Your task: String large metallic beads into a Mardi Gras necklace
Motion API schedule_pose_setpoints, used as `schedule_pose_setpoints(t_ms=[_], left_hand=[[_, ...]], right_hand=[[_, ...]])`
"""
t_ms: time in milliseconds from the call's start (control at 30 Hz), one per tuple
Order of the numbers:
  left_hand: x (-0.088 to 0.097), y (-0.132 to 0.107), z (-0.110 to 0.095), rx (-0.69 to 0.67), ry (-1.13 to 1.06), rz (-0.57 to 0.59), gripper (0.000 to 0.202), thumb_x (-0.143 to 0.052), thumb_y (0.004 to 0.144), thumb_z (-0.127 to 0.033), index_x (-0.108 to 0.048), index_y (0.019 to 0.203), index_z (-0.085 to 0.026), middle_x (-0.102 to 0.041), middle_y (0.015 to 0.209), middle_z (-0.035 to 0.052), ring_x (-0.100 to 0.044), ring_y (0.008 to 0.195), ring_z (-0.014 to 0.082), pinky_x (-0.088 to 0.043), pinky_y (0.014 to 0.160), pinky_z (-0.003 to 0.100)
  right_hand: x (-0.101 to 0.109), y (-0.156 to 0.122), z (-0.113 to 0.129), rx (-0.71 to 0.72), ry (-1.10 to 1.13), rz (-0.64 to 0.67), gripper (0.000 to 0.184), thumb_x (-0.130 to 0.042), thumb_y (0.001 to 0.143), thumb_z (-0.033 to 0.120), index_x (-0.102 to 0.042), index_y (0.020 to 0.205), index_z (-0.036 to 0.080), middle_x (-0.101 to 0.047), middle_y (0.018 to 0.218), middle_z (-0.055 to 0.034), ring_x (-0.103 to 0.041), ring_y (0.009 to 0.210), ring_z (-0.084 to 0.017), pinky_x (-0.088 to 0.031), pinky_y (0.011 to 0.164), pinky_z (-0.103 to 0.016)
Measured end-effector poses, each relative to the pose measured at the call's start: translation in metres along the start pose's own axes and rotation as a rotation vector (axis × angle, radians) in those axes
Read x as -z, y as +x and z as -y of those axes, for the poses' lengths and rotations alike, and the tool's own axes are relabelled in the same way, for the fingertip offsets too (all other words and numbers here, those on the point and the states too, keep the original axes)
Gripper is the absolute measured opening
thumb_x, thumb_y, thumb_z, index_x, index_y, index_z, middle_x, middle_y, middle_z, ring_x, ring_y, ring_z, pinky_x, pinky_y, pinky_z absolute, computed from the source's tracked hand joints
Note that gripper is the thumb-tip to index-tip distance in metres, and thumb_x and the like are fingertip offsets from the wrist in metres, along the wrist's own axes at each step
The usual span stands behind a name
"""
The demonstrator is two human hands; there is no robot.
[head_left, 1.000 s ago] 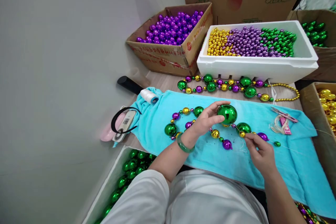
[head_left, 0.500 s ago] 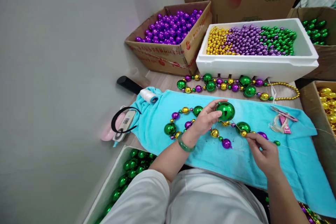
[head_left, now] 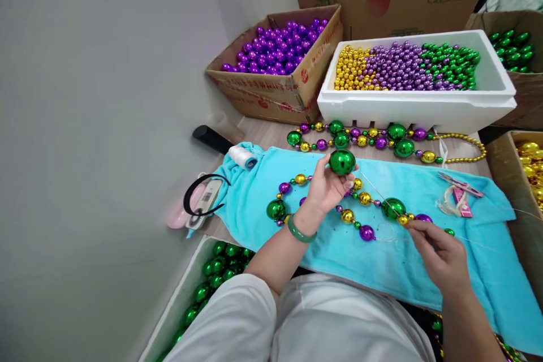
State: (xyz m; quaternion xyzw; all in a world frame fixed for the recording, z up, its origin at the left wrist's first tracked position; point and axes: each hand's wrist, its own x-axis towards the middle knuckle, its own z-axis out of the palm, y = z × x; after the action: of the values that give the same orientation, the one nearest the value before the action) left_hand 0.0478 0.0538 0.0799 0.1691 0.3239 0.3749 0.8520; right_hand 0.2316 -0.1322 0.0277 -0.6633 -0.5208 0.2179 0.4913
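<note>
My left hand (head_left: pixel 326 189), a green bangle on its wrist, is turned palm up and holds a large shiny green bead (head_left: pixel 342 162) above the towel. My right hand (head_left: pixel 439 251) pinches a long thin needle (head_left: pixel 373 185) close to a gold bead (head_left: pixel 403 220) that sits on it. The needle points up and left toward the green bead, with a gap between them. Below lies a partly strung bead strand (head_left: pixel 364 198) of green, gold and purple beads; my left hand hides part of it.
A turquoise towel (head_left: pixel 424 277) covers the work surface. On it are a thread spool (head_left: pixel 241 156) and scissors (head_left: pixel 460 185). Behind lies a bead necklace (head_left: pixel 404 148), before a foam box (head_left: pixel 416 103) of small beads. Cardboard boxes (head_left: pixel 271 90) of beads stand around.
My left hand has moved left and rolled palm up, carrying the green bead away from the needle. My right hand has shifted slightly right and down, and more of the needle shows.
</note>
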Motion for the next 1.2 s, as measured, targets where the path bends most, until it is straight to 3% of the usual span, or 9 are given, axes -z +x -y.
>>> schedule_pose_setpoints(t_ms=[100, 300, 767, 1200], left_hand=[[-0.0024, 0.0002, 0.0037, 0.089, -0.068, 0.023, 0.045, -0.043, 0.090, -0.047, -0.065, 0.088, -0.007, -0.069, 0.084, 0.0151, -0.060, 0.058, 0.0106, -0.048, 0.049, 0.019], [-0.0034, 0.0021, 0.0077, 0.127, -0.120, 0.013, 0.046, -0.042, 0.091, -0.047, -0.065, 0.090, -0.007, -0.069, 0.088, 0.0165, -0.060, 0.059, 0.0108, -0.046, 0.050, 0.019], [-0.0027, 0.0014, 0.0088, 0.016, -0.057, 0.006, 0.043, -0.044, 0.090, -0.046, -0.064, 0.093, -0.009, -0.070, 0.086, 0.0141, -0.061, 0.060, 0.0111, -0.047, 0.051, 0.019], [0.0006, 0.0035, 0.0088, 0.012, -0.055, 0.004, 0.040, -0.046, 0.090, -0.046, -0.064, 0.094, -0.010, -0.070, 0.087, 0.0133, -0.061, 0.060, 0.0111, -0.047, 0.051, 0.020]], right_hand=[[-0.0037, 0.0012, 0.0066, 0.013, 0.019, 0.000, 0.013, -0.061, 0.086, 0.025, -0.070, 0.091, 0.017, -0.071, 0.073, -0.0028, -0.059, 0.053, -0.012, -0.047, 0.050, -0.022], [-0.0055, 0.0035, 0.0110, 0.017, -0.017, 0.009, 0.014, -0.059, 0.086, 0.025, -0.071, 0.090, 0.017, -0.072, 0.073, -0.0036, -0.061, 0.054, -0.013, -0.047, 0.048, -0.022], [-0.0038, 0.0015, 0.0090, -0.010, -0.023, 0.001, 0.015, -0.060, 0.086, 0.028, -0.071, 0.087, 0.018, -0.072, 0.072, -0.0035, -0.062, 0.054, -0.013, -0.048, 0.047, -0.022], [-0.0039, 0.0028, 0.0105, 0.020, -0.032, 0.016, 0.015, -0.060, 0.086, 0.027, -0.071, 0.087, 0.017, -0.071, 0.071, -0.0030, -0.060, 0.053, -0.012, -0.046, 0.047, -0.022]])
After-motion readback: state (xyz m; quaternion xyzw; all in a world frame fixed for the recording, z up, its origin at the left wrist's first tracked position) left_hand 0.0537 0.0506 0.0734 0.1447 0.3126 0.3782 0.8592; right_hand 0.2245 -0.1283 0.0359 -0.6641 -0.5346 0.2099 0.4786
